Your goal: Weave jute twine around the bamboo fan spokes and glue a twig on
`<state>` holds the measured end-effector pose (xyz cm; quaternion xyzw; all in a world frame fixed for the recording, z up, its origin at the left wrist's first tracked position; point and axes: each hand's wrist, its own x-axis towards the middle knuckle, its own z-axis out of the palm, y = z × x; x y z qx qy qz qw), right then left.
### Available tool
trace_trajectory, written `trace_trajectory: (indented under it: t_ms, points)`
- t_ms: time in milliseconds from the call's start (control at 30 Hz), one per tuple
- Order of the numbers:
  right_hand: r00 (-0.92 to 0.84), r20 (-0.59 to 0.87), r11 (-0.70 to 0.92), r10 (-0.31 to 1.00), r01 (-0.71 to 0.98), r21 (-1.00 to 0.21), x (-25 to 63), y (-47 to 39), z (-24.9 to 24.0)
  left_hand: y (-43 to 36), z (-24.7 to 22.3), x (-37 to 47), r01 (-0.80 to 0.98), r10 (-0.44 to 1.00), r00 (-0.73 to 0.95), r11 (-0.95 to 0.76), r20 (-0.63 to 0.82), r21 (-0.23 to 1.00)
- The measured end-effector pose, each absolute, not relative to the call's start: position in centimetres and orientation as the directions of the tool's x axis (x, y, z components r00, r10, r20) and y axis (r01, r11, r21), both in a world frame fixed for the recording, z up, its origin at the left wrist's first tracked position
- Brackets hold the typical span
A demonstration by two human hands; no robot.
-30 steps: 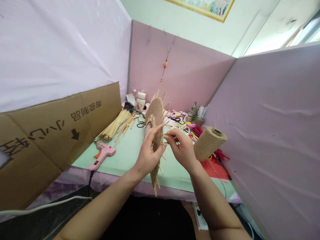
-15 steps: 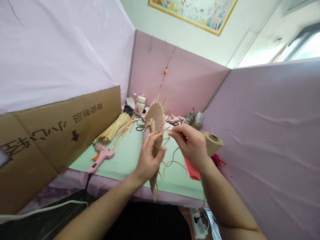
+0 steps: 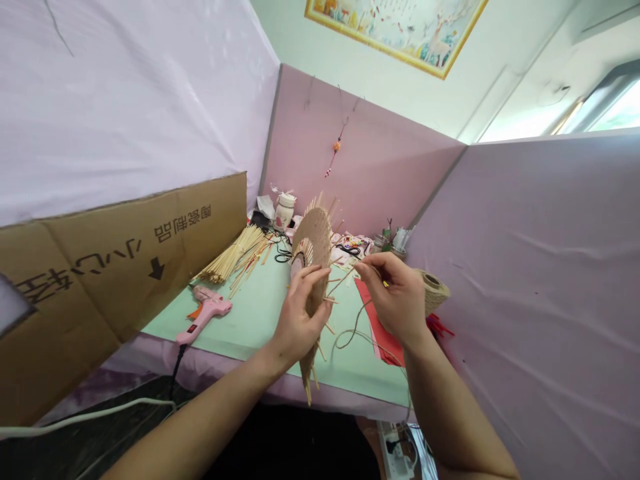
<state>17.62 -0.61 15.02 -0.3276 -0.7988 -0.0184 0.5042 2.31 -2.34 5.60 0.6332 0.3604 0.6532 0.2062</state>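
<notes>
While my left hand (image 3: 300, 320) keeps gripping the one woven disc (image 3: 319, 233), upright over the table (image 3: 260, 320), the head view shows my right hand (image 3: 397, 297) farther from it than before, pinching twine (image 3: 343, 280) stretched to its rim. I count one glue gun (image 3: 206, 311), one spool (image 3: 435, 291). Both forearms (image 3: 225, 403) slant inward.

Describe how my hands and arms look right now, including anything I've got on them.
Your left hand and right hand are bare, with no gloves. No sleeve shows on your left forearm or right forearm, and I see no watch or bracelet. I can't see any rings; nail details are too small to tell.
</notes>
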Motion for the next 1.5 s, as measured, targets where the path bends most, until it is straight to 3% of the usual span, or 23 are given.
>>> trace_trajectory:
  t_ms: [133,233,300,433,600,700,900,1100,1267,1367,1500]
  points:
    - [-0.441,0.811,0.868,0.384,0.471,-0.156,17.0,-2.5,15.9,-2.3,5.6,2.4,0.184,0.717,-0.107,-0.666,0.689,0.723]
    - [-0.452,0.821,0.880,0.348,0.459,-0.120,16.1,-2.0,16.2,-2.3,5.6,2.5,0.175,0.720,-0.104,-0.666,0.686,0.725]
    - [-0.376,0.839,0.850,0.393,0.496,-0.176,15.8,-0.9,16.0,-2.4,5.6,2.5,0.176,0.726,-0.104,-0.659,0.680,0.731]
    - [-0.220,0.799,0.767,0.560,0.501,-0.400,16.6,1.2,14.9,-2.5,5.5,2.4,0.184,0.730,-0.106,-0.653,0.675,0.735]
    - [-0.224,0.686,0.691,0.692,0.482,-0.539,17.8,2.1,14.4,-2.5,5.4,2.4,0.189,0.705,-0.104,-0.678,0.701,0.710]
    - [-0.249,0.714,0.717,0.654,0.507,-0.479,17.6,2.1,15.2,-2.6,5.4,2.4,0.218,0.664,-0.077,-0.717,0.744,0.662]
    - [-0.367,0.789,0.797,0.493,0.553,-0.241,16.4,2.0,17.1,-2.7,5.4,2.3,0.242,0.670,-0.068,-0.708,0.739,0.664]
    - [-0.397,0.789,0.807,0.468,0.556,-0.198,16.2,3.8,19.1,-2.8,5.1,2.5,0.245,0.678,-0.044,-0.705,0.734,0.666]
    - [-0.286,0.810,0.769,0.512,0.573,-0.283,16.6,5.2,17.7,-3.0,5.0,2.7,0.248,0.669,-0.048,-0.711,0.741,0.658]
    - [-0.105,0.830,0.731,0.548,0.542,-0.414,16.6,5.7,14.8,-3.1,4.9,2.8,0.252,0.680,-0.037,-0.702,0.732,0.666]
    - [0.015,0.739,0.686,0.673,0.360,-0.632,15.9,6.5,11.3,-3.2,4.6,3.1,0.236,0.691,-0.015,-0.700,0.722,0.674]
